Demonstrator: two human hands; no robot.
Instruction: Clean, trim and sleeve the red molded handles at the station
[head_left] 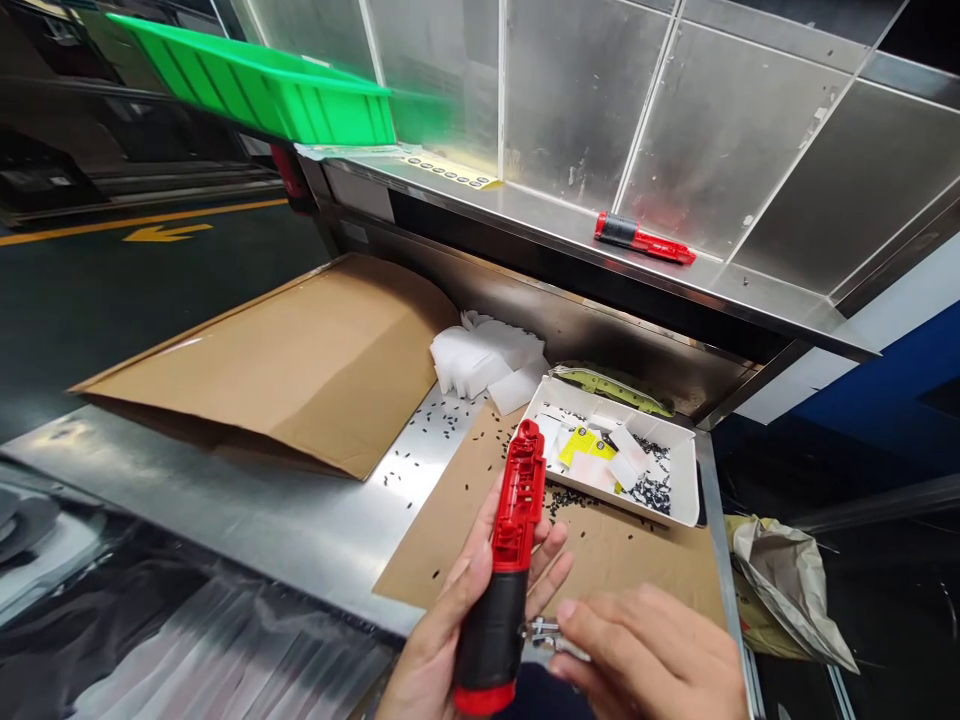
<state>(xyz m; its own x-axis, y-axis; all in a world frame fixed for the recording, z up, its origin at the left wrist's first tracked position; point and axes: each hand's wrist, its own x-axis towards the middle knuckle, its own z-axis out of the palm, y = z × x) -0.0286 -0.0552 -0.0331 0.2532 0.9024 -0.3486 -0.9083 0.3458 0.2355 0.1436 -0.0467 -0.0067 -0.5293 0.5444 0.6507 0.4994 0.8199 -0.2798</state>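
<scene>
My left hand (429, 650) is wrapped round a red and black plastic tool housing (517, 500), held upright with its hollow, ribbed red inside facing me. The lower part is a black grip with a red end. My right hand (660, 640) pinches a small shiny metal tool (551, 632), whose tip touches or nearly touches the right side of the black grip. The exact kind of this tool is not clear, as my fingers cover part of it. Behind the housing stands a white tray (694, 480) with small black parts, white slips and a yellow label sheet.
Brown cardboard (420, 555) lies on the metal table (315, 500), strewn with small black bits. A large cardboard sheet (300, 350) and a white paper stack (487, 355) are further back. Another red and black housing (645, 240) lies on the shelf; a green bin (277, 95) sits left.
</scene>
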